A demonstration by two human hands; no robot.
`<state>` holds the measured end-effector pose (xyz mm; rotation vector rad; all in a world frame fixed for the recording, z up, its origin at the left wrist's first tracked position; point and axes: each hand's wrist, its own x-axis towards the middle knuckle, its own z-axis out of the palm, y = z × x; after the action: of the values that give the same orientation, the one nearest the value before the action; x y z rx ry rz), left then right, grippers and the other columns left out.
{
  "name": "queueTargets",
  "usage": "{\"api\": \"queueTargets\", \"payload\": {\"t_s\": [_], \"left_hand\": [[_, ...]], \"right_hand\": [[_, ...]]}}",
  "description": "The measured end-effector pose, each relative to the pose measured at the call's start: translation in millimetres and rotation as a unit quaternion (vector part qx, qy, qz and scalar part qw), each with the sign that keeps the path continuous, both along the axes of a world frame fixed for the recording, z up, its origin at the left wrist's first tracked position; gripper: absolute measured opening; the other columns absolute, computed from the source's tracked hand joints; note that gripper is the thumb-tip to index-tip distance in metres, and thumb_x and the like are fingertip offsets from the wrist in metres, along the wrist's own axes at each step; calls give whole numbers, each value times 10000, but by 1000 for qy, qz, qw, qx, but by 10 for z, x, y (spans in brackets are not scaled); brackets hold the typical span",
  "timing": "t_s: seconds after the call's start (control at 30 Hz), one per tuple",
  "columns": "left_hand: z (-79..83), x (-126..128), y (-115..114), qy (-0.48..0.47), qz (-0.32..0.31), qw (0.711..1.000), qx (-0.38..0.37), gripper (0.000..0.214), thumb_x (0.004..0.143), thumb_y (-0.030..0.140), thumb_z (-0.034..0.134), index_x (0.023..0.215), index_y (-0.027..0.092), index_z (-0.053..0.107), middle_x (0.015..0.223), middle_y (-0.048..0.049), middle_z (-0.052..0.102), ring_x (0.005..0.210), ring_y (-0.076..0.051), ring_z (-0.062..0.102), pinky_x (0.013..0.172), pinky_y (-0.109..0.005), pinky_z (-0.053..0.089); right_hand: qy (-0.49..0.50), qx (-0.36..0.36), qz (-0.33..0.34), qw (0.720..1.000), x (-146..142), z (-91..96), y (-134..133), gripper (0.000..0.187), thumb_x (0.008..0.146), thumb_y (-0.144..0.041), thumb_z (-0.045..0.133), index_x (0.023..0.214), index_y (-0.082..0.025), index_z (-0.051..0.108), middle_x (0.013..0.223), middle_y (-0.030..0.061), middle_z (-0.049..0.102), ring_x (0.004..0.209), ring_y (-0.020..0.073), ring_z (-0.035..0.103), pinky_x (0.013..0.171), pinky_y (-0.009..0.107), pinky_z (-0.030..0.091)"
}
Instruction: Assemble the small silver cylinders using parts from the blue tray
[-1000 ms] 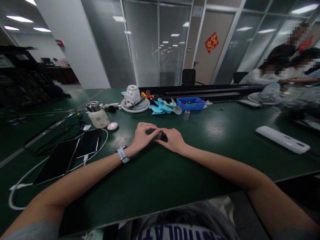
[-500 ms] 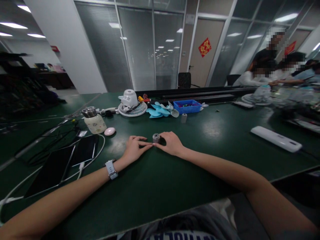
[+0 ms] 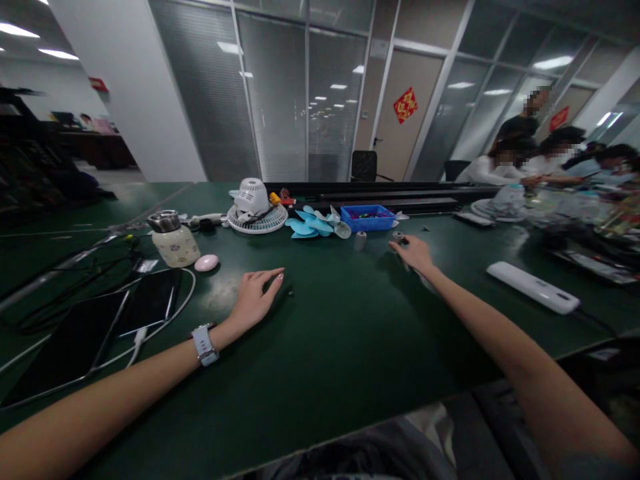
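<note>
My right hand (image 3: 415, 253) is closed round a small grey metal cylinder (image 3: 399, 236), whose round top shows past the fingertips. It is over the table to the right of a second small metal cylinder (image 3: 361, 241), which stands upright. My left hand (image 3: 259, 293), with a watch (image 3: 204, 344) on its wrist, hovers or rests low over the green table (image 3: 320, 373). Its thumb and forefinger are apart with nothing between them. Just right of its thumb lies a tiny dark piece (image 3: 291, 293), too small to name.
Along the back are a white fan body with its grille (image 3: 257, 220), light blue fan blades (image 3: 313, 223) and a blue tray (image 3: 369, 219). At left are a flask (image 3: 175, 247), a pink oval object (image 3: 207, 263), tablets (image 3: 65, 340) and cables. A white power strip (image 3: 533, 287) lies right.
My right hand has carried the metal cylinder from beside my left hand to the right and farther back. My left hand's thumb and forefinger now show empty.
</note>
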<state>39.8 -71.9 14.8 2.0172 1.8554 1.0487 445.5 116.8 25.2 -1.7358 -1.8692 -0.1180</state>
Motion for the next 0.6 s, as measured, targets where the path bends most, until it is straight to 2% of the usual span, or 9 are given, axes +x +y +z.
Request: {"api": "queueTargets", "payload": {"t_s": [0.1,0.3,0.4,0.47,0.53,0.6], "left_hand": [[11,-2,-15,-1,6,1000,-7,453,901,525,417,1200,269,640,1209,-56,663,1147,-294,489,972,-439,379],[27,10,-36,-1,4,1000,-9,438,907,517,415,1179,255,638,1207,-48,656,1151,-283,478,967,-426,391],[17,18,-31,-6,11,1000,-4,444,907,500,424,1198,226,617,1199,-64,652,1139,-273,483,967,-424,399],[7,18,-26,-17,19,1000,-3,471,907,500,424,1236,204,583,1187,-83,646,1136,-271,483,952,-423,416],[-3,14,-18,-34,33,999,-3,510,904,509,420,1280,186,539,1179,-100,637,1132,-276,484,941,-434,427],[-12,6,-6,-51,50,997,3,539,900,517,420,1308,174,502,1179,-113,628,1130,-285,489,954,-459,419]], "right_hand": [[2,-36,-70,997,234,-103,132,401,884,-468,551,999,-105,677,1034,191,687,940,275,635,800,360,447],[25,-40,-82,996,244,-231,162,439,846,-444,611,1103,-89,625,1052,212,665,937,266,630,794,357,451],[34,-47,-89,994,238,-238,157,456,833,-447,605,1110,-86,607,1098,218,641,1002,298,602,847,400,442],[36,23,-101,994,167,-176,82,578,800,-484,615,1200,-71,546,1236,249,566,1141,352,526,921,473,402],[24,135,-78,988,-26,-51,-99,720,788,-514,612,1326,-70,437,1408,270,412,1285,387,393,992,543,329],[-10,207,25,978,-366,92,-395,726,831,-506,567,1409,-119,361,1507,225,296,1363,366,303,1046,559,267]]}}
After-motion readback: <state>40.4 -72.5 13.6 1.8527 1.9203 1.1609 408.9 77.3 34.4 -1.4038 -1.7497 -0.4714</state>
